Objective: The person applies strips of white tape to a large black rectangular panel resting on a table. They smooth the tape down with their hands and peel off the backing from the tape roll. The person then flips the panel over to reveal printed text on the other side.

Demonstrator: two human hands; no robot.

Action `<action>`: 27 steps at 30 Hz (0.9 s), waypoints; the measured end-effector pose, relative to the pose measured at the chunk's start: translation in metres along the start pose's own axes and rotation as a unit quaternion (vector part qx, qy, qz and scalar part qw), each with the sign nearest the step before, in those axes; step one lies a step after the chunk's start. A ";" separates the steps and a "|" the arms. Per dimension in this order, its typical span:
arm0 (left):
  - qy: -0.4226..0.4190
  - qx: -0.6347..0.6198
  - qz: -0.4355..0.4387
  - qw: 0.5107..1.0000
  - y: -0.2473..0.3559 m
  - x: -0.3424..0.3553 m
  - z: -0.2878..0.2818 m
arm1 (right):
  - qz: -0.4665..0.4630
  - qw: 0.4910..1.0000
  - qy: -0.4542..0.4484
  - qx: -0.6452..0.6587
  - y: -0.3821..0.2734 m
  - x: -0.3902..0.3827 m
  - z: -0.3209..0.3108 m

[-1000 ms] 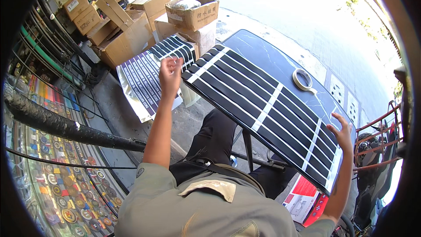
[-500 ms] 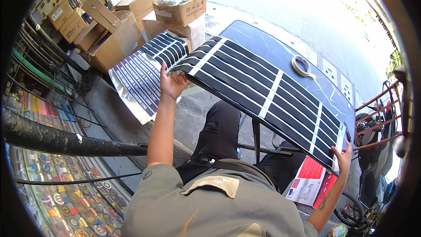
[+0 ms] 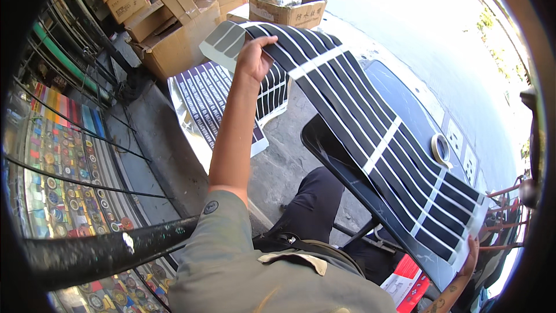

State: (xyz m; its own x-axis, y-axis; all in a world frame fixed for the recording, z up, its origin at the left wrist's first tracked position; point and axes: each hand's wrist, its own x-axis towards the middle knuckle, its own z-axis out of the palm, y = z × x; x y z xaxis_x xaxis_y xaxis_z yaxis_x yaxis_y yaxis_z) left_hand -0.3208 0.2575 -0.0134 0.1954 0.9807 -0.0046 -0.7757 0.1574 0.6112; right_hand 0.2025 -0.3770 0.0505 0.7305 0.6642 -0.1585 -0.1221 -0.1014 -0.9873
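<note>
A long flexible sheet of black strips [image 3: 347, 119] with white gaps and white crosswise tape bands stretches between my hands. My left hand [image 3: 255, 61] is closed on its left end, which curls over and shows a pale underside. At the lower right, my right hand [image 3: 471, 257] grips the other end by its pale edge; some of its fingers are hidden. The sheet's middle sags above a dark marble-patterned table [image 3: 399, 90]. A roll of white tape [image 3: 440, 149] lies on the table beyond the sheet.
Printed dark sheets with white lettering [image 3: 200, 101] lie left of the table, beside more black strips [image 3: 272, 94]. Cardboard boxes [image 3: 185, 35] stand behind. A thick black pole [image 3: 116, 249] crosses at lower left, over colourful patches [image 3: 75, 208]. A red-and-white box [image 3: 405, 281] sits near my right arm.
Both hands have lifted the sheet off the tabletop, the left end higher, with its end now curling over. The view has turned, so surroundings sit further right.
</note>
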 end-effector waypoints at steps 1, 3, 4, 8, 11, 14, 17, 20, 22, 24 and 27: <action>-0.024 -0.023 -0.021 0.999 0.015 0.026 -0.009 | -0.037 0.997 -0.036 -0.050 -0.018 0.014 0.019; -0.030 -0.027 -0.034 0.999 0.032 0.080 -0.029 | -0.047 0.996 0.031 -0.062 -0.061 0.038 0.057; -0.012 -0.039 -0.011 0.999 0.044 0.114 -0.043 | -0.074 0.996 0.014 -0.056 -0.076 0.059 0.086; 0.012 -0.042 0.031 0.999 0.107 0.233 -0.101 | -0.135 0.989 -0.038 -0.048 -0.138 0.137 0.220; 0.034 0.006 0.031 0.999 0.159 0.301 -0.137 | -0.147 0.985 -0.080 -0.030 -0.165 0.163 0.333; 0.013 -0.095 0.100 0.990 0.185 0.317 -0.176 | -0.165 0.982 -0.094 -0.008 -0.155 0.155 0.429; 0.102 -0.060 0.118 0.986 0.118 0.270 -0.231 | -0.123 0.978 -0.151 0.077 -0.116 0.141 0.509; 0.098 -0.053 -0.055 0.992 0.041 0.198 -0.278 | -0.048 0.960 -0.239 0.140 -0.064 0.138 0.586; 0.186 -0.205 -0.199 0.940 0.004 0.162 -0.293 | -0.059 0.941 -0.308 0.129 -0.035 0.146 0.630; 0.193 -0.220 -0.208 0.933 -0.025 0.138 -0.296 | 0.019 0.951 -0.279 0.134 -0.007 0.159 0.665; 0.094 -0.217 -0.146 0.961 -0.045 0.126 -0.299 | 0.039 0.950 -0.284 0.123 0.022 0.175 0.692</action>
State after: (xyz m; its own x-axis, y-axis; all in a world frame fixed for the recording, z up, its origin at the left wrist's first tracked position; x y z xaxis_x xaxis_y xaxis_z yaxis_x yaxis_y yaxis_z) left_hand -0.4410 0.4087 -0.2780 0.3631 0.8846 -0.2926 -0.8894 0.4226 0.1742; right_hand -0.1369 0.2495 0.0054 0.2417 0.9612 -0.1328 -0.3656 -0.0365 -0.9301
